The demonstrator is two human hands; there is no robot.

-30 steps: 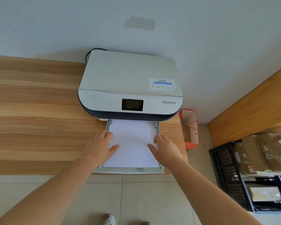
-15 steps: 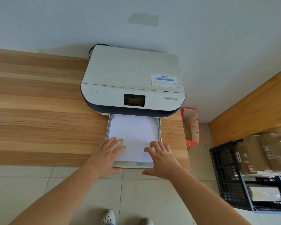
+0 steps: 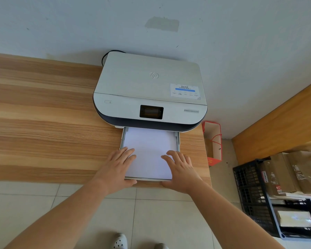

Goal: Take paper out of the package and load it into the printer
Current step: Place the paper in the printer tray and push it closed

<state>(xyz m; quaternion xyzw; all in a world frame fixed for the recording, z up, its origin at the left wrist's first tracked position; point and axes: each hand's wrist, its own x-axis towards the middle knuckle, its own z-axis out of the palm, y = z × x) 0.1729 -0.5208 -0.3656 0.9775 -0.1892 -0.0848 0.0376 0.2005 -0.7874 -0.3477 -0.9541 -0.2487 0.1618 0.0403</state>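
A white printer [image 3: 147, 90] with a dark front band stands on the wooden desk against the wall. Its paper tray [image 3: 178, 141] is pulled out toward me and holds a stack of white paper [image 3: 149, 151]. My left hand [image 3: 115, 168] lies flat on the tray's front left corner, fingers spread over the paper's edge. My right hand [image 3: 181, 169] lies flat on the front right corner in the same way. Both palms cover the tray's front lip. No paper package is in view.
The wooden desk [image 3: 43, 123] runs left from the printer. A red paper bag [image 3: 214, 142] stands on the floor at the desk's right end. Black crates [image 3: 255, 194] with cardboard boxes sit at right. My shoes show on the tiled floor below.
The tray has slid further into the printer, and less paper shows than a second ago. Both hands moved from the paper's middle to the tray's front corners.
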